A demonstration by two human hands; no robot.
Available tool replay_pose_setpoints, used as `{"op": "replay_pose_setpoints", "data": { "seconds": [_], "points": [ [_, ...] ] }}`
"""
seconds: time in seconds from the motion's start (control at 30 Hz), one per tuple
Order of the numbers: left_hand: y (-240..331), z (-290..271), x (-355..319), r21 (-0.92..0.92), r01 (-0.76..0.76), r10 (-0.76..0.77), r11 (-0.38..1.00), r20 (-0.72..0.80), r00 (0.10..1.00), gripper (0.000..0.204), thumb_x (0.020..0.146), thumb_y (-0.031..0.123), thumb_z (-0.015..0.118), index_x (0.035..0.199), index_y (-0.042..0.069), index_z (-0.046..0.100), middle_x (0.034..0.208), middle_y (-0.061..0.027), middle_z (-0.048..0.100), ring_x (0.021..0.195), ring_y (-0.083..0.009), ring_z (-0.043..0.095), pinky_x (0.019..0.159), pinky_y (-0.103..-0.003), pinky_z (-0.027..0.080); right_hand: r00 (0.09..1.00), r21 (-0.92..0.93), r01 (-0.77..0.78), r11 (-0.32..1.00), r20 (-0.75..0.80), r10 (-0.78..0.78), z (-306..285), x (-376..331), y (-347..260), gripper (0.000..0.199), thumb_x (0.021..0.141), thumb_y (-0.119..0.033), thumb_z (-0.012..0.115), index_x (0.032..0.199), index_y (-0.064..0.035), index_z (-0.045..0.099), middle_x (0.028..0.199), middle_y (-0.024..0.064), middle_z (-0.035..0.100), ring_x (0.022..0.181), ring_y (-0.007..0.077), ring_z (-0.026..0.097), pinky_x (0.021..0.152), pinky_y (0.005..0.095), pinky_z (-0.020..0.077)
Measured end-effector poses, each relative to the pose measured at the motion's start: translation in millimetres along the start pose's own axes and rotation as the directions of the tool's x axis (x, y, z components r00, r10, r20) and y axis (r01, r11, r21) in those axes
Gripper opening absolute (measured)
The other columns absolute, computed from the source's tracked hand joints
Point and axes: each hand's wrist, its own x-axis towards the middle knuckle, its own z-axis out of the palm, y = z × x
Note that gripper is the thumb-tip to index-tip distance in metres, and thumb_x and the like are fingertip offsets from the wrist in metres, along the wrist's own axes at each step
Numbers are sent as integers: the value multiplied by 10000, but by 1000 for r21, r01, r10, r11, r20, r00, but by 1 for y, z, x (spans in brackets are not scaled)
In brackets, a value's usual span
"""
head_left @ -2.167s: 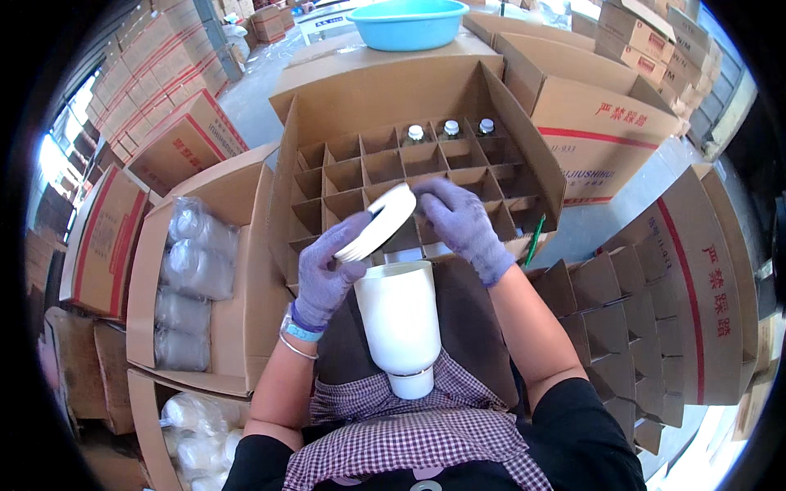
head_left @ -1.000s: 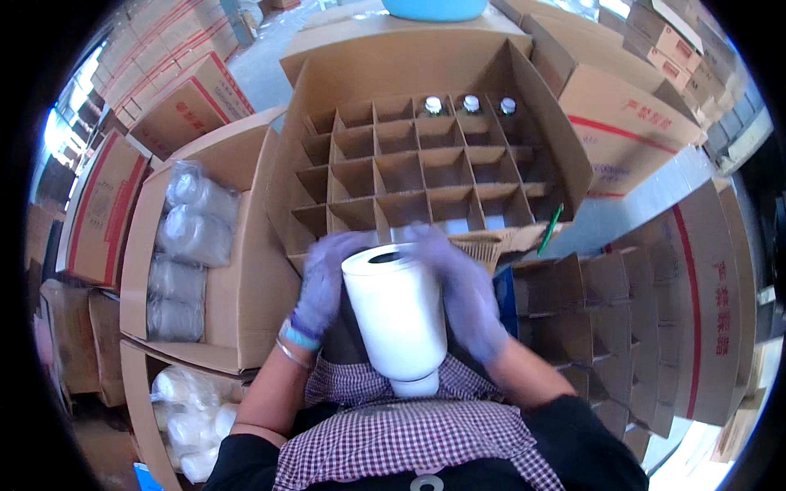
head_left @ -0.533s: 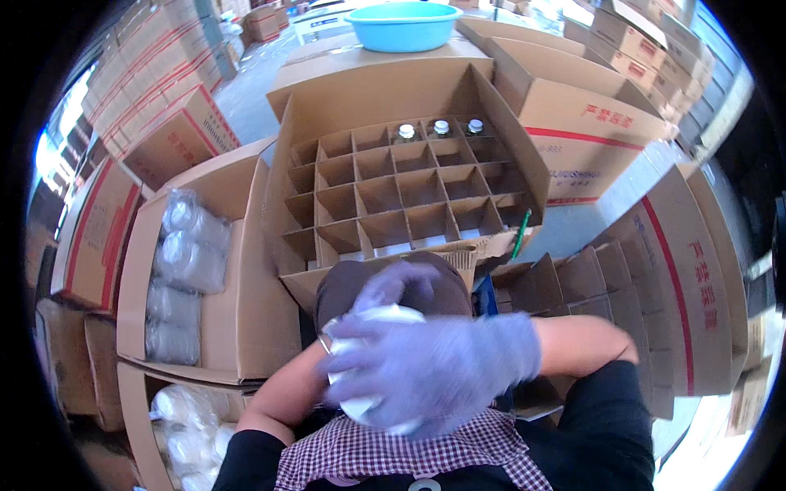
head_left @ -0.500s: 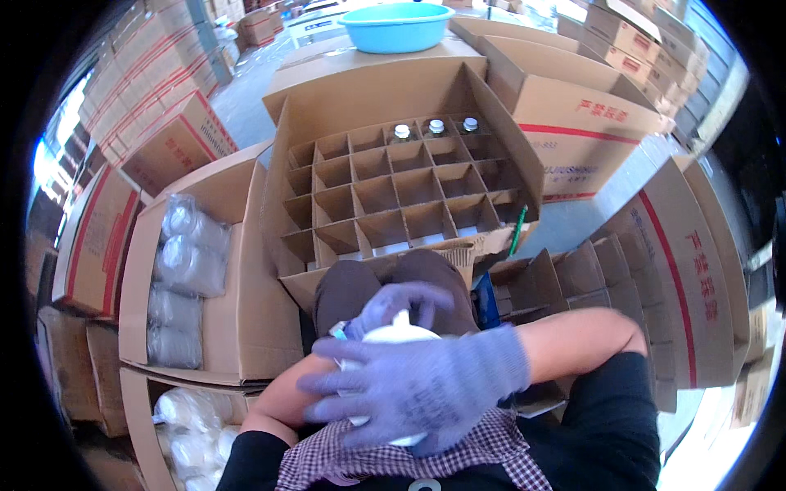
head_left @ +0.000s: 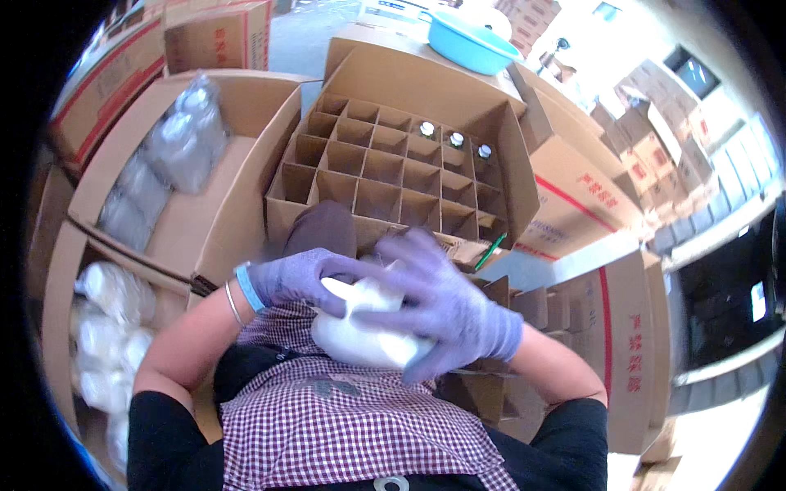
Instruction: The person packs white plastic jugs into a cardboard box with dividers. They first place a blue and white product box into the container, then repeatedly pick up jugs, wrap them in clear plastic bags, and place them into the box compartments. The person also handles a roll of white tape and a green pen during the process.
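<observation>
Fingers of the gloved left hand (head_left: pixel 296 281) grasp a white container (head_left: pixel 360 337), at lower centre of head view; the blurred right hand (head_left: pixel 455 315) spreads its fingers across, contact unclear. Smooth glove fabric might let it slip.

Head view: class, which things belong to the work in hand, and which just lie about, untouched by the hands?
In hand:
- white container
- left hand, gripping it
- right hand, blurred, spread over it

Lying about:
- blue basin
- divided carton
- capped bottles
- wrapped containers
</observation>
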Motion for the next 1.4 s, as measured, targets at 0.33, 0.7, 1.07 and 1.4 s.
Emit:
{"op": "replay_pose_setpoints", "data": {
  "seconds": [0.33, 0.7, 1.07, 1.4],
  "points": [
    [-5, 46, -12, 68, -128, 142, 989, -280, 949, 897, 755, 240, 850, 1527, 63, 430, 1323, -141, 652, 1226, -243, 619, 1082, -361, 447, 943, 378, -263, 888, -91, 319, 34, -13, 43, 809, 837, -475, 673, 1467, -21, 446, 1538, 210, 373, 1454, 398, 323, 1203, 490, 236],
    [-7, 96, 1, 309, 289, -37, 906, -623, 781, 1017, 762, 222, 824, 1577, -2, 258, 1343, -288, 585, 1233, -368, 605, 1063, -425, 461, 635, 690, -655, 308, 282, 719, 99, -40, 98, 559, 963, -265, 541, 1458, -25, 437, 1389, 159, 491, 1291, 243, 509, 1076, 326, 427],
    [-16, 36, -30, -30, 70, -75, 997, -528, 846, 867, 779, 440, 817, 1458, 1, 503, 1262, -172, 670, 1129, -250, 662, 1007, -386, 507, 965, 465, -229, 855, -6, 262, 53, -7, 62, 1000, 617, -518, 778, 1466, -93, 463, 1472, 225, 389, 1381, 432, 368, 1119, 530, 337],
    [-16, 9, -21, -193, 36, -157, 981, -659, 735, 770, 852, 422, 757, 1460, 29, 495, 1221, -146, 675, 1053, -222, 685, 940, -376, 551, 527, -525, -730, 437, -26, 849, 47, -124, 207, 508, 819, -287, 788, 1230, -52, 603, 1204, 184, 626, 1052, 348, 668, 909, 371, 558]
  ]
}}
